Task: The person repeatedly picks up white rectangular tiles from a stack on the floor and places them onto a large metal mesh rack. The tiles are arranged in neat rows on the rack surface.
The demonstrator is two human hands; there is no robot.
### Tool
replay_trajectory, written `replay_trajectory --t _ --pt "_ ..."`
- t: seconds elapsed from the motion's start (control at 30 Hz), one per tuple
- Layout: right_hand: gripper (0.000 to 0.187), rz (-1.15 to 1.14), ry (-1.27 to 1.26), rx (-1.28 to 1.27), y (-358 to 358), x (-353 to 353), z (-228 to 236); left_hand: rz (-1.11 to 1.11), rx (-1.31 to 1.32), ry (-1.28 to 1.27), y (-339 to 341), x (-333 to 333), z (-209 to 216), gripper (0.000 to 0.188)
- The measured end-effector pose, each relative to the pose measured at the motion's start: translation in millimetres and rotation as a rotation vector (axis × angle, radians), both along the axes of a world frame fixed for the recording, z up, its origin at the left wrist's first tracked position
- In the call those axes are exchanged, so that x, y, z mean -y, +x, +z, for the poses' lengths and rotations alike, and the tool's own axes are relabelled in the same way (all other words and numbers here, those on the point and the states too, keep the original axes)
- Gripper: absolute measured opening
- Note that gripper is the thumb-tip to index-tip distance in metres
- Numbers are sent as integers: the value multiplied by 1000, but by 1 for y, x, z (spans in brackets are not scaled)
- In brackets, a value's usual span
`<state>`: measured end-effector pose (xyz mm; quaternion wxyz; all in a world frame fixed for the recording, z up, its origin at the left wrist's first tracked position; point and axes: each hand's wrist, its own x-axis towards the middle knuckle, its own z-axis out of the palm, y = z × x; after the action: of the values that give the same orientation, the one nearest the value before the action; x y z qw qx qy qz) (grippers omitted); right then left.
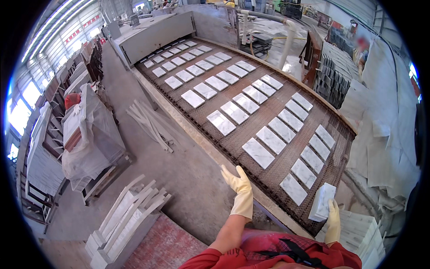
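My right hand (333,220), in a pale rubber glove, grips a small stack of white marble tiles (323,201) by its lower edge, held just off the near end of the mesh conveyor (233,143). My left hand (239,188), gloved the same way, hangs open with fingers spread over the conveyor's near left rim, holding nothing. Several white marble tiles (258,153) lie in rows along the belt, running away toward a grey machine housing (156,36) at the far end.
A stack of white tiles (358,231) stands at my lower right. Wrapped pallets (89,134) and loose stone strips (127,215) sit on the floor to the left. Dark tile stacks (331,76) and a blurred person (360,49) are at the far right.
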<state>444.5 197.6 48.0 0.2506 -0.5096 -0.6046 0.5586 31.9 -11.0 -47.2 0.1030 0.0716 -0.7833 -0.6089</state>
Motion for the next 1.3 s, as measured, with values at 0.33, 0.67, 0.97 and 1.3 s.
replay_trajectory --t 0.33,0.67,0.97,1.3 --pt "71 -49 -9 -83 9 -5 -19 -9 -12 -21 5 -1 -4 85" --pt "74 -33 583 452 -1 -19 -15 34 -33 5 18 1 0 83" --pt "84 160 579 937 -42 -8 21 39 19 -57 41 -5 -16 84" --pt "107 156 414 980 -63 -9 24 27 1 -136 40 -4 -22 86"
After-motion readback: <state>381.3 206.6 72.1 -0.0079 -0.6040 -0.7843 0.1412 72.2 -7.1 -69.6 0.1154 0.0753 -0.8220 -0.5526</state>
